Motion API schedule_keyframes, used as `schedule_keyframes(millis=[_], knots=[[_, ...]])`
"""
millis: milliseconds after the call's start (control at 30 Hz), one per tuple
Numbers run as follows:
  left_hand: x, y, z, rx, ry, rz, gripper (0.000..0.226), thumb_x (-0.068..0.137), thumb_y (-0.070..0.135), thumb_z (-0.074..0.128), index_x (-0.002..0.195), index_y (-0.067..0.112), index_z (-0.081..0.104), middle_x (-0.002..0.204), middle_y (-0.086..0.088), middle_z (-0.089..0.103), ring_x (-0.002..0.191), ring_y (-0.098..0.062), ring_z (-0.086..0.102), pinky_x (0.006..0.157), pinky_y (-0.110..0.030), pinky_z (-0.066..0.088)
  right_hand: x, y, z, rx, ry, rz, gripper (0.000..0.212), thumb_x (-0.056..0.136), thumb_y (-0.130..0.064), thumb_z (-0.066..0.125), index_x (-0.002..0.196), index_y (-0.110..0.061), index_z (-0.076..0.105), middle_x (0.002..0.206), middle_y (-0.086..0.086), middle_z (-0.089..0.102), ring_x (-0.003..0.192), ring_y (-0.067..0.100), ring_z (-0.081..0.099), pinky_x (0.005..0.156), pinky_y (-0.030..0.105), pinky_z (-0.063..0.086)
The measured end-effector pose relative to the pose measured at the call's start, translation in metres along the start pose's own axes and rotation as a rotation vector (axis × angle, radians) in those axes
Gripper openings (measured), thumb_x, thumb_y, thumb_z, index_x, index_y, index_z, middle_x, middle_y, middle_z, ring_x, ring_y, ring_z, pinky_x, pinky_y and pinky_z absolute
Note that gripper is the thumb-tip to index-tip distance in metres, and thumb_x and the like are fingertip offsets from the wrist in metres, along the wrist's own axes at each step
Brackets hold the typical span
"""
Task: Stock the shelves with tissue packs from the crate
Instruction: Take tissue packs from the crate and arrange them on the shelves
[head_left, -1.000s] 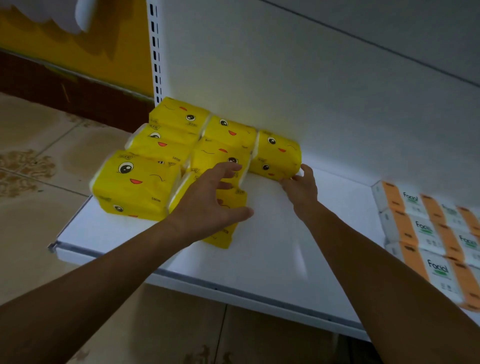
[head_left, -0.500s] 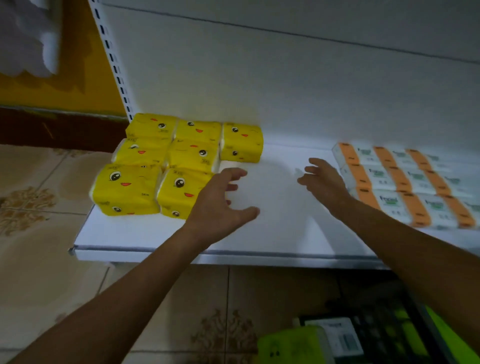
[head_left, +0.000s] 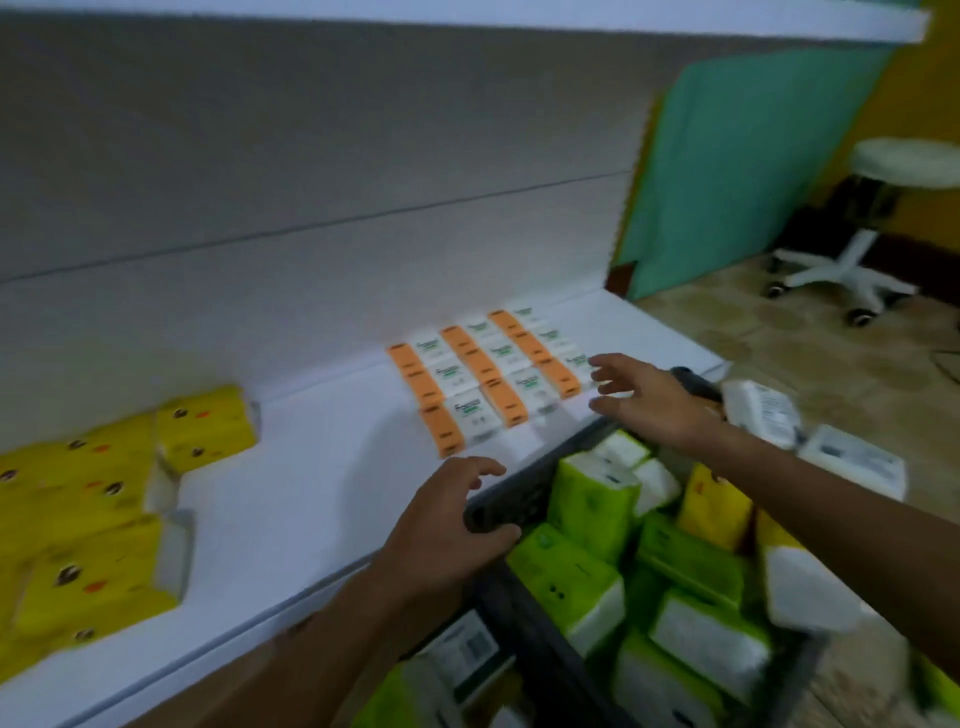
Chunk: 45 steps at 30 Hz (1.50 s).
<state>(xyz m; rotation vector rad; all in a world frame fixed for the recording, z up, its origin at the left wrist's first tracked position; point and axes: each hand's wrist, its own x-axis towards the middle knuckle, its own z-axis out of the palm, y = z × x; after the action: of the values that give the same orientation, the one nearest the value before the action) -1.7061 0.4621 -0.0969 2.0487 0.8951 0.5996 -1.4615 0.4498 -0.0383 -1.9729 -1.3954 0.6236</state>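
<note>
A white shelf (head_left: 332, 467) carries yellow tissue packs (head_left: 93, 499) with cartoon faces at the left and orange-and-white tissue packs (head_left: 488, 374) in rows at the right. A dark crate (head_left: 524, 499) at the lower right holds several green tissue packs (head_left: 592, 499) and a yellow pack (head_left: 714, 504). My left hand (head_left: 447, 530) hovers over the crate's near corner, fingers loosely spread, holding nothing. My right hand (head_left: 649, 400) is spread above the crate's far edge beside the orange-and-white packs, empty. The view is blurred.
White packs (head_left: 763, 410) lie on the tiled floor to the right of the crate. A white wheeled stool (head_left: 862, 234) stands at the far right by a green panel (head_left: 743, 156). An upper shelf edge (head_left: 779, 21) runs overhead.
My view has swung right and down from the yellow packs, bringing the crate into sight. Both hands have left the shelf and moved right over the crate, still empty.
</note>
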Motion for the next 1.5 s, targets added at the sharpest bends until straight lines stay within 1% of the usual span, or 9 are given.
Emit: schedule_keyframes(millis=[100,333,567,733,967,1167,1300,1400,1500], knots=[[0.022,0.018,0.041,0.089,-0.141,0.085,0.056,0.062,0.057,0.055,0.113,0.034,0.048,0.113,0.011,0.046,0.107,-0.004,0.045,0.080,-0.006,0.033,-0.030,0.041,-0.032,-0.218,0.016,0.013,0.048,0.084,-0.016,0.066,0.129,-0.012,0.052,0.125,0.011,0.059,0.113,0.023,0.056,0.095,0.032,0.044],[0.034,0.042,0.117,0.321,-0.343,0.191,0.067,0.073,0.061,0.043,0.128,0.024,0.046,0.129,0.004,0.043,0.120,-0.012,0.040,0.094,-0.021,0.033,-0.091,0.119,-0.084,-0.407,0.218,0.139,0.041,0.088,-0.026,0.061,0.127,-0.012,0.054,0.131,0.011,0.055,0.121,0.027,0.048,0.092,0.034,0.039],[0.024,0.060,0.135,0.385,-0.378,0.213,0.060,0.081,0.058,0.045,0.132,0.025,0.046,0.130,0.003,0.051,0.120,-0.012,0.042,0.095,-0.023,0.033,-0.121,0.154,-0.077,-0.370,-0.010,0.433,0.071,0.077,-0.064,0.057,0.132,-0.021,0.046,0.131,0.012,0.052,0.116,0.029,0.051,0.089,0.035,0.045],[0.021,0.068,0.139,0.443,-0.388,0.219,0.061,0.082,0.057,0.049,0.134,0.025,0.043,0.128,0.003,0.051,0.120,-0.015,0.043,0.095,-0.025,0.034,-0.122,0.141,-0.070,-0.460,0.066,0.350,0.053,0.084,-0.037,0.063,0.128,-0.012,0.047,0.122,0.015,0.057,0.108,0.029,0.055,0.080,0.034,0.048],[0.026,0.073,0.096,0.294,-0.191,0.220,0.092,0.075,0.046,0.071,0.144,0.031,0.013,0.142,0.000,0.034,0.128,-0.014,0.034,0.103,-0.034,0.035,-0.110,0.056,-0.104,0.388,0.033,0.203,0.029,0.061,-0.028,0.056,0.089,-0.029,0.066,0.103,0.002,0.063,0.091,0.020,0.058,0.072,0.030,0.044],[0.000,0.051,0.012,0.308,0.011,0.148,0.095,0.061,0.058,0.069,0.135,0.051,0.009,0.143,0.001,0.034,0.125,-0.017,0.043,0.096,-0.037,0.044,-0.074,0.001,-0.016,0.859,-0.366,0.154,0.046,0.057,-0.011,0.049,0.100,-0.014,0.062,0.098,0.008,0.064,0.087,0.020,0.059,0.067,0.026,0.049],[-0.038,0.009,-0.037,0.332,0.120,0.021,0.090,0.059,0.060,0.063,0.138,0.042,0.024,0.128,-0.002,0.055,0.112,-0.020,0.055,0.092,-0.027,0.043,-0.058,-0.029,0.053,1.024,-0.468,0.179,0.041,0.071,-0.020,0.064,0.111,-0.015,0.061,0.123,0.014,0.059,0.110,0.032,0.057,0.089,0.045,0.048],[-0.062,-0.017,-0.059,0.269,0.315,-0.126,0.088,0.062,0.040,0.082,0.136,0.028,0.036,0.118,0.002,0.061,0.103,-0.017,0.059,0.079,-0.012,0.037,-0.052,-0.045,0.096,1.198,-0.486,0.234,0.045,0.074,-0.032,0.063,0.117,-0.020,0.059,0.114,0.009,0.062,0.100,0.026,0.061,0.078,0.040,0.053],[-0.071,-0.033,-0.072,0.075,0.480,-0.310,0.075,0.066,0.032,0.082,0.129,0.025,0.042,0.103,0.007,0.059,0.092,-0.012,0.057,0.072,-0.013,0.038,-0.050,-0.055,0.140,1.118,-0.529,0.239,0.045,0.081,-0.003,0.056,0.123,-0.021,0.052,0.125,0.009,0.058,0.110,0.027,0.057,0.082,0.043,0.052]])
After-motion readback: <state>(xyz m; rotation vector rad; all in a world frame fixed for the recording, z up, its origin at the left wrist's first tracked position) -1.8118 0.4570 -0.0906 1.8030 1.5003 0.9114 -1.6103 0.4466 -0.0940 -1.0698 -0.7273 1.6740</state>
